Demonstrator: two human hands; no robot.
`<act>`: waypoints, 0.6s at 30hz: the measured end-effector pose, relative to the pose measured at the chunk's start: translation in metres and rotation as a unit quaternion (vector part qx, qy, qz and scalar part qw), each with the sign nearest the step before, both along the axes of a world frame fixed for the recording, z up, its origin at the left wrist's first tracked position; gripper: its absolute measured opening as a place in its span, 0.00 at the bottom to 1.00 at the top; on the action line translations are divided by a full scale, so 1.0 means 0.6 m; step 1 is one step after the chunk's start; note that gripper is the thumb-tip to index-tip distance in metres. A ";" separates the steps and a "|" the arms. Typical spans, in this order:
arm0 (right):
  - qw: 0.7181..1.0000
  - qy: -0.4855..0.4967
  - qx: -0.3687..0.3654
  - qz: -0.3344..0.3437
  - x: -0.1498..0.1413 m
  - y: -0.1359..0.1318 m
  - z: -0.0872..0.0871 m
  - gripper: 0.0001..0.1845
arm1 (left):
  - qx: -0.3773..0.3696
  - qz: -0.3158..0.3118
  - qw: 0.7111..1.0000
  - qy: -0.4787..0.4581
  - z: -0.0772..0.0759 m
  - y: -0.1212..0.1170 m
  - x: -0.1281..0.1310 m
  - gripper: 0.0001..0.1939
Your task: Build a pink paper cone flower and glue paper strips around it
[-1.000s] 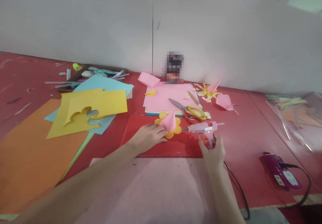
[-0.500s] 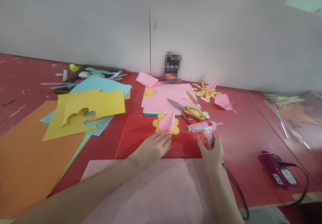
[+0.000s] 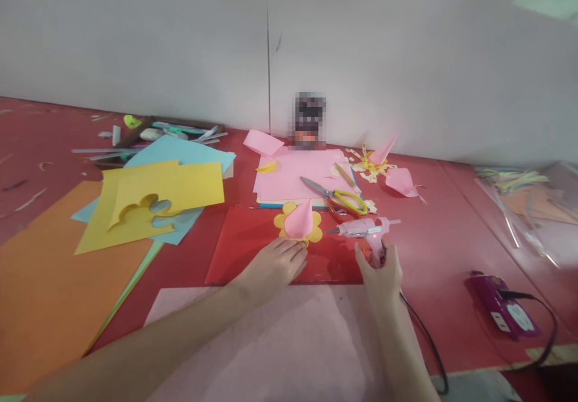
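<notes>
At the left edge of a red tabletop (image 3: 451, 233) lies an orange sheet (image 3: 49, 275); farther in, yellow sheets (image 3: 198, 182), one with a scalloped cut-out, overlap blue paper (image 3: 167, 152), and a cluttered tray (image 3: 138, 130) sits near the back edge. The left hand (image 3: 275, 263) reaches in from the near edge, its fingers at the near petals of the flower (image 3: 298, 224); whether they pinch it, I cannot tell. The flower, yellow petals around an upward-pointing pink cone, sits on a red board (image 3: 237, 224) mid-table. Behind it, scissors (image 3: 331, 193) lie partly on pink sheets (image 3: 289, 176) (the dark object (image 3: 309, 122) at the wall is pixelated). Just right of the flower is a pink glue gun (image 3: 361, 228), nozzle towards the petals. The right hand (image 3: 383, 272) has thumb and fingers on opposite sides of its handle; whether they are closed on it, I cannot tell. Farther right are another cone (image 3: 383, 152) near the back edge, a purple box (image 3: 506, 306) towards the near right corner, and paper strips (image 3: 515, 179) near the back right corner.
</notes>
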State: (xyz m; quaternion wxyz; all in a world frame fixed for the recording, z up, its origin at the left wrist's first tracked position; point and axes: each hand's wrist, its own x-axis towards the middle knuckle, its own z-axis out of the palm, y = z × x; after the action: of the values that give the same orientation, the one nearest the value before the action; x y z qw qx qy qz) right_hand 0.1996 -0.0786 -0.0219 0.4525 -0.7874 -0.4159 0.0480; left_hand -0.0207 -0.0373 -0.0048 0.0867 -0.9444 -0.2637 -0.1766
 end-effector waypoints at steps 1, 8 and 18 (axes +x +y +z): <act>1.000 0.002 -0.001 0.000 0.000 0.000 0.001 0.30 | 0.000 0.001 1.000 -0.003 0.001 0.000 0.000 0.11; 1.000 0.009 -0.007 -0.004 -0.002 0.000 0.006 0.30 | 0.025 0.022 0.999 -0.029 0.004 0.000 0.001 0.11; 1.000 0.014 -0.011 -0.012 -0.003 0.001 0.007 0.31 | -0.066 0.027 0.995 -0.062 0.015 0.011 -0.002 0.12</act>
State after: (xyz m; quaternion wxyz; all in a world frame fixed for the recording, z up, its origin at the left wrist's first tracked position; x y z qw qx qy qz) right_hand 0.1980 -0.0779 -0.0178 0.4500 -0.7966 -0.3996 0.0581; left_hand -0.0219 -0.0308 0.0039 0.0120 -0.9278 -0.3050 -0.2145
